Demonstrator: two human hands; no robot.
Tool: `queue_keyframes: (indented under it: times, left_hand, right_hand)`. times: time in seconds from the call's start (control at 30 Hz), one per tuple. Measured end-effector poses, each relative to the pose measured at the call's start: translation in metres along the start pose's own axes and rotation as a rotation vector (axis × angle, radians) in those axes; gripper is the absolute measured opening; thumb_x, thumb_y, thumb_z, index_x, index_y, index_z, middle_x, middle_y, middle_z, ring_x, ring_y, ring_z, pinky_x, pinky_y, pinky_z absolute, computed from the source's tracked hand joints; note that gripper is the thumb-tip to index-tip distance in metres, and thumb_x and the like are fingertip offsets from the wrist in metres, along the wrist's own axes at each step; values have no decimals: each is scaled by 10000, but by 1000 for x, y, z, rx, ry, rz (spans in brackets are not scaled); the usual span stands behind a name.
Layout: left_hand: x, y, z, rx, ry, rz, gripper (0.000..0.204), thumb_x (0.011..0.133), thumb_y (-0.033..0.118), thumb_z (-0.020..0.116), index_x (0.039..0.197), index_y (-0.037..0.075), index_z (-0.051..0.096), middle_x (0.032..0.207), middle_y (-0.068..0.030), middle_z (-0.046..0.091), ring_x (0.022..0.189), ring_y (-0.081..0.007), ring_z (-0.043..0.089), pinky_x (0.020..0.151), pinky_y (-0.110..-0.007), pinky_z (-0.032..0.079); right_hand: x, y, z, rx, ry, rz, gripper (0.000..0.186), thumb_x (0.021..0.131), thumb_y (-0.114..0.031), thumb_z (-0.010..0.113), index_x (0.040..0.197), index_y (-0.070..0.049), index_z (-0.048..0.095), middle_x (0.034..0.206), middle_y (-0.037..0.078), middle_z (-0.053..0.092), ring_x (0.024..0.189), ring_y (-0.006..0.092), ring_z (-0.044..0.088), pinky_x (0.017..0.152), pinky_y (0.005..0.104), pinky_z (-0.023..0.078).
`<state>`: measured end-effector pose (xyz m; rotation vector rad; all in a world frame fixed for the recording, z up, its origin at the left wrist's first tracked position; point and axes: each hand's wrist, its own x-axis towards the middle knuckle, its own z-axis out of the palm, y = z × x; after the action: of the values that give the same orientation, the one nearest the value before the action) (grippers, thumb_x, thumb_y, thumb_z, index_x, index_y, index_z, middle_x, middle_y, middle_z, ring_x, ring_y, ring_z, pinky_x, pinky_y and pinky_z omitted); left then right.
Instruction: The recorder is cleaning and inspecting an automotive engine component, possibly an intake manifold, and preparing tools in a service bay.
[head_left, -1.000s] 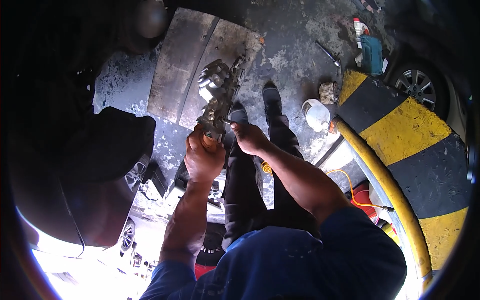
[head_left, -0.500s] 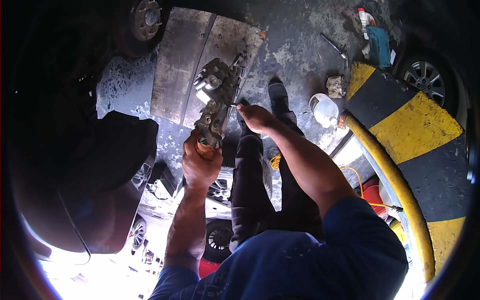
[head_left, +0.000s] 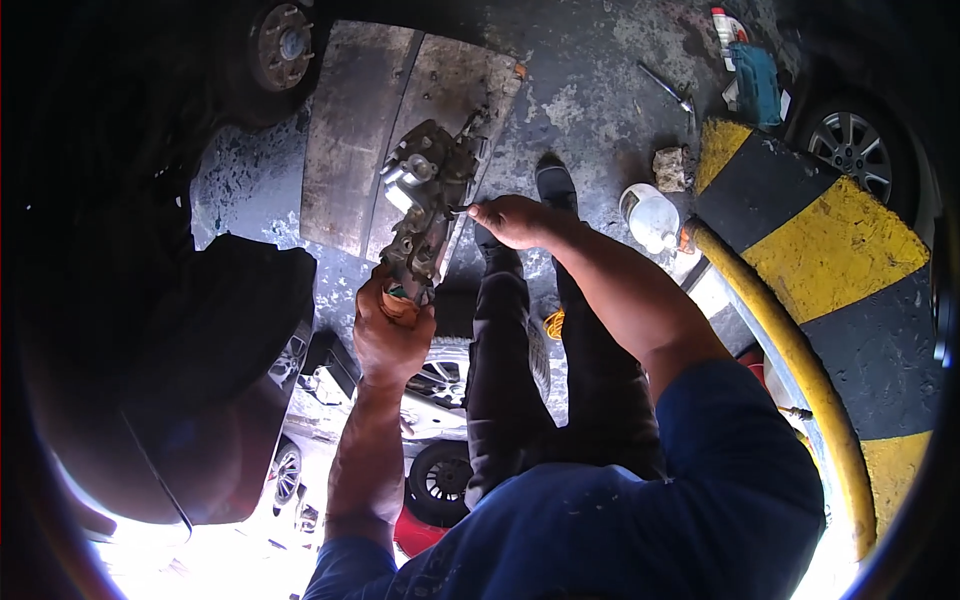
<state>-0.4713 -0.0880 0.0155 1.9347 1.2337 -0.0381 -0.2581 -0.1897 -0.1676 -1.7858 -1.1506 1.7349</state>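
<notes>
A long cast-metal engine part (head_left: 418, 185), grey with several round openings, extends forward over a worn board (head_left: 345, 130). My left hand (head_left: 392, 335) is wrapped round its near end, and something orange-brown shows under the fingers. At the part's right side my right hand (head_left: 515, 220) is closed in a pinch. From its fingertips a short, thin, dark tool (head_left: 459, 209) points at the metal; its exact kind is too small to make out, and I cannot tell whether its tip touches the part.
A car body (head_left: 200, 400) fills the left, with a bare wheel hub (head_left: 285, 45) farther off. Right of my legs stand a white jug (head_left: 650, 218), a yellow pipe (head_left: 790, 330) and a black-and-yellow striped block (head_left: 820, 240). A metal rod (head_left: 665, 85) lies on the floor.
The near end of the engine part and my left hand have shifted slightly left. My right hand stays beside the part, with the thin tool still in its fingers.
</notes>
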Motion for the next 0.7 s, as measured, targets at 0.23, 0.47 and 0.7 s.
queue_keyframes:
  times: [0.23, 0.47, 0.7]
  left_hand:
    - [-4, -3, 0, 10, 10, -44, 717, 656, 95, 789, 1266, 10, 422, 1183, -256, 593, 1027, -414, 637, 877, -441, 520]
    - [-5, -6, 8, -51, -5, 107, 717, 685, 7, 762, 1296, -37, 389, 1156, -203, 584, 975, -227, 630, 853, -337, 513]
    - [-10, 3, 11, 5, 80, 58, 674, 689, 13, 760, 1266, -21, 413, 1128, -196, 591, 956, -242, 639, 837, -346, 515]
  right_hand:
    - [-13, -23, 12, 35, 66, -3, 728, 1038, -519, 206, 766, 5, 631, 710, 236, 629, 797, 441, 631, 782, 500, 491]
    - [-7, -9, 14, 29, 88, -73, 689, 1030, -543, 230, 781, -25, 610, 710, 233, 604, 773, 425, 617, 731, 497, 477]
    - [-12, -26, 18, 48, 55, 1, 594, 1046, -474, 265, 844, -10, 575, 763, 248, 606, 784, 461, 592, 726, 511, 449]
